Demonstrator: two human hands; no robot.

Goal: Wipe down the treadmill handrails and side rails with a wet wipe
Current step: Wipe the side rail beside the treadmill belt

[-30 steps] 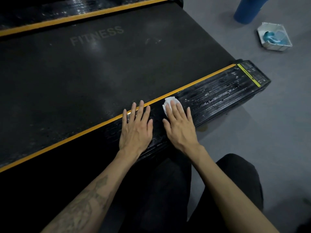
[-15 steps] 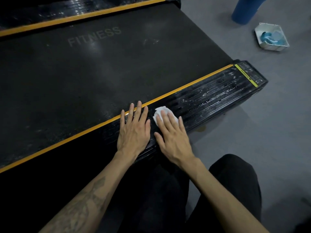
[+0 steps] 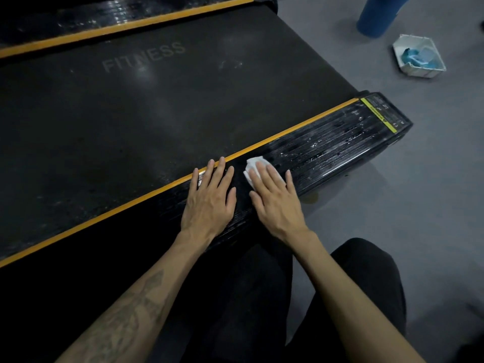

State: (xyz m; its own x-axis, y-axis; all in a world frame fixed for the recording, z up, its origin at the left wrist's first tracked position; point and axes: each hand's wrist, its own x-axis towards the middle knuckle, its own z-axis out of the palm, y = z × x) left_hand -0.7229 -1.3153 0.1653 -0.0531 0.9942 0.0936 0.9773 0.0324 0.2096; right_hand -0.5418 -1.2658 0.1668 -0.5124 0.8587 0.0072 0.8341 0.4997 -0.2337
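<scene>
Head view: white tray (image 3: pixel 400 48) holds blue items; right hand (image 3: pixel 277 203) flat, pressing wipe (image 3: pixel 252 163); left hand (image 3: pixel 209 200) flat on rail (image 3: pixel 340 142)

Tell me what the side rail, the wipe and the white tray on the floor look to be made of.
Side rail: likely moulded black plastic, ribbed and glossy, with wet streaks.
Wipe: thin white non-woven fabric or paper, crumpled soft under the right hand.
White tray: seemingly rigid plastic, with thin straight walls; finish unclear.
</scene>
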